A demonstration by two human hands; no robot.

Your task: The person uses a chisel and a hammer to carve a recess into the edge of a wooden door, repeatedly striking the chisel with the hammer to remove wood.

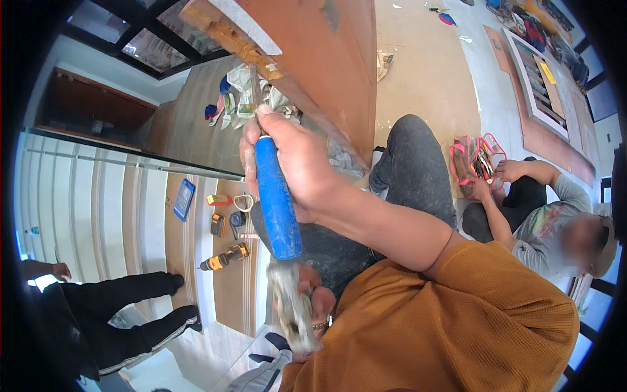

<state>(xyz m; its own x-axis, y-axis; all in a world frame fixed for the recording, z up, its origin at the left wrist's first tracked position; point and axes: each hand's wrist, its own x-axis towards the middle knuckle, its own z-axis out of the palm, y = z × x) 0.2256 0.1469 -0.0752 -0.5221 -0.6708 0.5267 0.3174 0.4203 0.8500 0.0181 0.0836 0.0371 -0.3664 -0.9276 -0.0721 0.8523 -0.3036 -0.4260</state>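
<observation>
Scuffed blue-handled chisel (pixel 277 196), right fingers (pixel 250 132) gripping it, left fingers (pixel 321 302) around a blurred pale tool (pixel 290 310)

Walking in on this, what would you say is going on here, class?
The person's right hand grips a blue-handled tool, its metal end at the rough edge of a brown wooden panel. The left hand appears to hold a blurred metal tool below it. On the right, a seated co-worker reaches to a pink-edged bag.

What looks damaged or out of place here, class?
The brown panel's edge looks damaged: rough and chipped near the blue-handled tool's tip, unlike its smoother face. Beyond, crumpled sheets lie in an untidy heap.
</observation>
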